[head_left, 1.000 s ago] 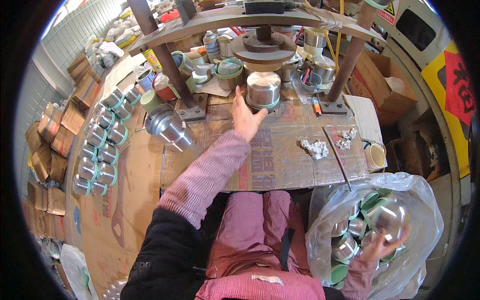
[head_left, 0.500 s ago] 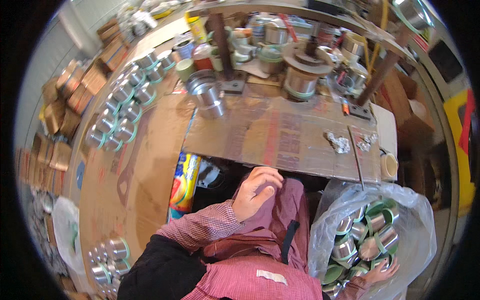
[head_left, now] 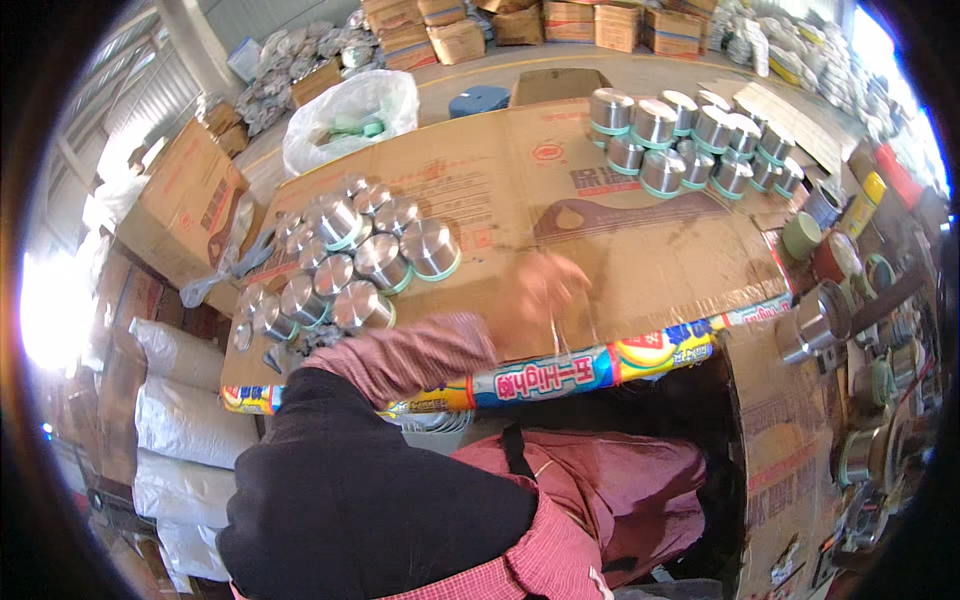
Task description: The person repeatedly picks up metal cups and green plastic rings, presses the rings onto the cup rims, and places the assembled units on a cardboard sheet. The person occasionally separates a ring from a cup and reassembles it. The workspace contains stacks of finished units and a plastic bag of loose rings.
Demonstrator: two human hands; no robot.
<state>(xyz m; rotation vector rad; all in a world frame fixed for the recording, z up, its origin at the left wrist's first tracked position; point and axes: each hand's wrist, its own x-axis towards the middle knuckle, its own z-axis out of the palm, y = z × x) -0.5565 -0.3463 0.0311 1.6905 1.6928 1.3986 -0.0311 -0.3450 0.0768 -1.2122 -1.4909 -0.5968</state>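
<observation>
My left hand (head_left: 545,292) is over the near part of the cardboard-covered table (head_left: 500,200), blurred by motion, so its fingers and anything in them cannot be made out. Left of it stands a cluster of shiny metal cups (head_left: 382,262) with pale green rims, bottoms up. A second group of the same cups (head_left: 655,125) stands in rows at the far right of the table. My right hand is out of the picture.
A bright printed strip (head_left: 560,372) runs along the table's near edge. Beyond the table stands a clear plastic bag (head_left: 350,115) with green pieces inside. A large carton (head_left: 190,200) is at the left, white sacks (head_left: 185,420) below it. Tins and a metal cylinder (head_left: 815,320) crowd the right.
The view has swung left, from the bag of metal cups to the cardboard-covered table. My left hand has moved from above my lap to over the table. My right hand has left the picture.
</observation>
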